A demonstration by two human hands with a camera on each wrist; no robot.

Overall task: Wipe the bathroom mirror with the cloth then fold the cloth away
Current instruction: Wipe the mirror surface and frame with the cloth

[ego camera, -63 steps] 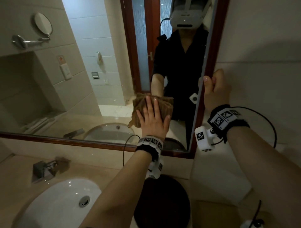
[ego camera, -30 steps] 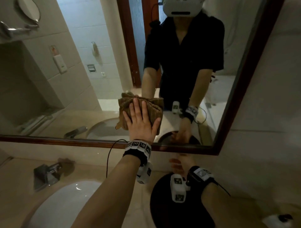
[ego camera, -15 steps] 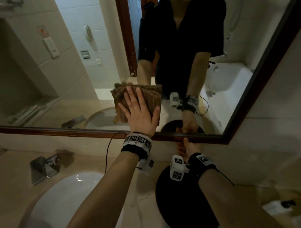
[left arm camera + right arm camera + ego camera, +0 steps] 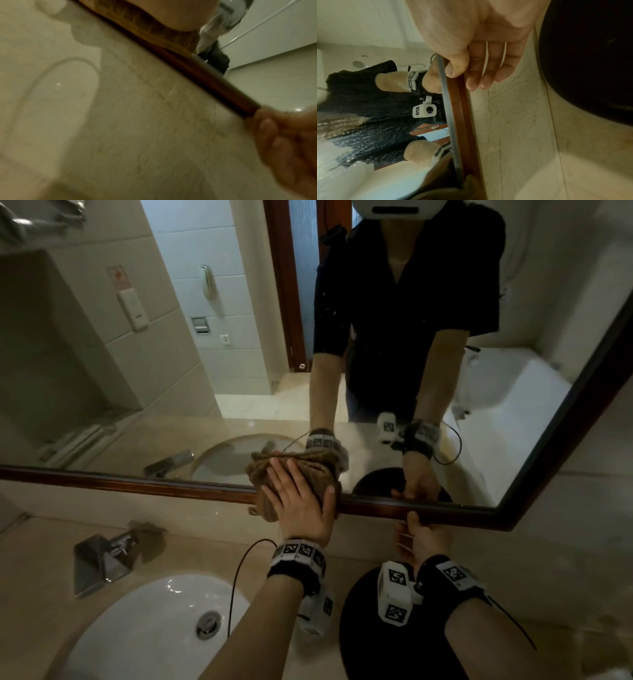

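A brown ribbed cloth lies against the bottom of the mirror, overlapping its dark wooden frame. My left hand presses flat on the cloth with straight fingers. In the left wrist view the cloth shows blurred under the palm, above the frame. My right hand rests at the bottom frame to the right of the cloth. In the right wrist view its thumb lies on the frame at the glass edge, and the straight fingers lie on the wall below.
A white sink basin with a metal faucet sits in the beige counter below the mirror. A round black object stands on the counter under my right wrist. The mirror frame's right side slants up beside a tiled wall.
My left hand has slid the cloth down the glass onto the bottom frame. My right hand left the frame's right side and dropped to the bottom frame.
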